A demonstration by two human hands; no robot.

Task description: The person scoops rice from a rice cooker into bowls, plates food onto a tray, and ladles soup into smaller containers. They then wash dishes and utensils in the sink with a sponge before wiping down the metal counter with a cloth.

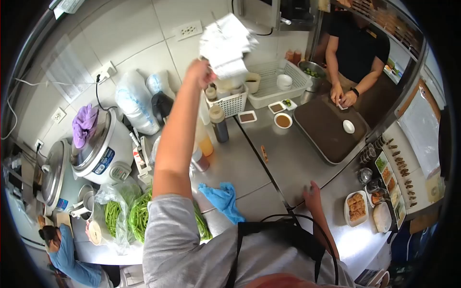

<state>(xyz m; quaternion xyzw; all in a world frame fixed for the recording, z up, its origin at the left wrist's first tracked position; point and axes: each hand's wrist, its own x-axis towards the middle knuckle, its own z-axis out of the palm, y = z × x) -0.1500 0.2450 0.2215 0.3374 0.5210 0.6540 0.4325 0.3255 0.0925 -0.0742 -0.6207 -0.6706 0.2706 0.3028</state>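
Note:
My left hand (199,73) is stretched far up toward the wall, its fingers closed at the lower left edge of a bunch of white paper slips (228,45). A thin wire shows at the top of the bunch. My right hand (312,197) is low over the steel counter (249,165), holding nothing, its fingers apart. Between my arms lie a blue cloth (223,199) and a small orange-brown strip (264,154). Beside my left forearm stand a dark sauce bottle (219,124) and an orange bottle (204,141).
Rice cookers (103,151) and bagged green beans (139,216) are at left. White baskets (281,84) and sauce dishes (283,120) stand at the back. A co-worker (357,57) works at a brown tray (326,129). Fried food (357,207) fills a dish at right.

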